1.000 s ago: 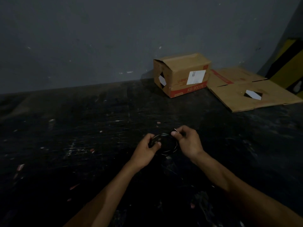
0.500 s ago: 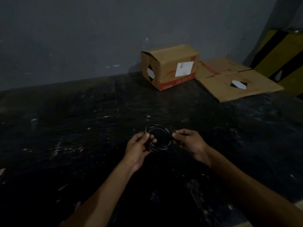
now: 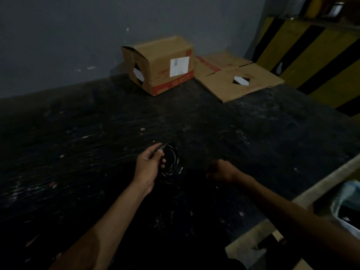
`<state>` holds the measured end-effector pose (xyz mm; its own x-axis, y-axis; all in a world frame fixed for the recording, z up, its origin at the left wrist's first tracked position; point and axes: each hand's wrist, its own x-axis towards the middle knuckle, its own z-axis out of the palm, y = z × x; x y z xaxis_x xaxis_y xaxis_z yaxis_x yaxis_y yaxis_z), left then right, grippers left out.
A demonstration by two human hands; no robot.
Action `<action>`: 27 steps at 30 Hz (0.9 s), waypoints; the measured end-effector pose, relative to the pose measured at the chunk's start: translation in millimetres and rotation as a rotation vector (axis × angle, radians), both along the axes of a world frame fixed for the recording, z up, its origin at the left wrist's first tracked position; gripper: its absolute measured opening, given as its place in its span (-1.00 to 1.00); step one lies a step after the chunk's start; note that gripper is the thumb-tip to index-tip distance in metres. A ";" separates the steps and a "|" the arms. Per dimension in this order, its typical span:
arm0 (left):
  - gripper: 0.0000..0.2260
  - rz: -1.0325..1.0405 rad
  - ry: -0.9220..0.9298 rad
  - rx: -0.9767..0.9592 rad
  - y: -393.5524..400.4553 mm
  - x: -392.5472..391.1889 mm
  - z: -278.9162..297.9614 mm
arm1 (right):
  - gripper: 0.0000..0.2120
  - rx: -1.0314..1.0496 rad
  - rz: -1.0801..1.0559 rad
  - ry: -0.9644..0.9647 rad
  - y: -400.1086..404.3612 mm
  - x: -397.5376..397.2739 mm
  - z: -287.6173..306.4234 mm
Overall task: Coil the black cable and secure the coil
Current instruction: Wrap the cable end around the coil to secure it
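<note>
Pinching the cable (image 3: 169, 161) at the upper left of its coil, the left hand (image 3: 148, 166) has thumb and fingers closed on the loops; the rest of the coil hangs or lies just right of that hand, over the dark table (image 3: 97, 133), and whether it touches the surface cannot be told in the dim light; the right hand (image 3: 221, 171) sits well to the right of the coil, apart from it, low at the tabletop, with its fingers curled under and in shadow, so whether it grips anything cannot be told; the two hands are apart, with the coil between them but close to the left one.

The cable is black and thin, wound in several rough loops that show only as pale glints along their curves; the loops are not neatly stacked, and a short bright bit shows at the lower right rim of the coil; no tie can be made out on it.

The coil reads as an oval, its long axis running from the left fingertips down toward the viewer; a thin stray end sticks up and to the right from the pinch point.

Farther back against the wall (image 3: 78, 36) stands a box (image 3: 161, 65) with a flattened carton (image 3: 233, 78) just right of it.
</note>
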<state>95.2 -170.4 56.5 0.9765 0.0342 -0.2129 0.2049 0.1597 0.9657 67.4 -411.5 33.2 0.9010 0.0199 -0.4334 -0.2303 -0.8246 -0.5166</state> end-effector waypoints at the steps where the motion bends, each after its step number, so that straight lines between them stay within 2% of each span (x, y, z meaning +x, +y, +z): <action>1: -0.76 -0.001 -0.005 0.027 0.9 0.1 -0.8 | -0.66 -0.070 0.042 0.051 -1.9 -5.0 -6.1; 4: -0.76 -0.011 -0.017 0.049 3.1 0.5 -1.9 | -0.49 -0.143 0.092 0.130 -0.5 -16.1 -19.4; 8: -0.75 -0.032 -0.030 0.078 9.1 1.7 -0.8 | -0.40 -0.167 0.100 0.089 7.8 -19.5 -29.9; 10: -0.75 -0.036 -0.037 0.099 14.1 3.0 0.0 | -0.44 -0.127 0.105 0.076 12.5 -19.0 -32.3; 13: -0.73 -0.059 -0.045 0.107 21.0 4.2 2.6 | -0.63 -0.052 0.105 0.031 18.2 -14.3 -28.6; 18: -0.81 -0.097 -0.069 0.169 25.4 1.4 12.1 | -0.81 0.249 0.130 -0.233 46.6 -2.2 6.7; 21: -0.85 -0.156 -0.047 0.225 30.7 0.1 21.6 | -0.84 0.458 0.092 -0.317 70.4 8.0 39.6; 24: -0.87 -0.207 0.026 0.249 37.7 -0.7 32.6 | -0.86 0.542 0.102 -0.398 91.0 22.2 68.4; 27: -0.84 -0.228 0.015 0.232 46.2 -1.9 43.3 | -0.87 0.573 0.136 -0.457 109.7 34.2 87.2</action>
<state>93.3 -124.1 99.8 0.9614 -0.1359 -0.2391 0.2243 -0.1154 0.9677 101.6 -301.8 120.3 0.9623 0.2549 0.0954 0.1954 -0.4034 -0.8939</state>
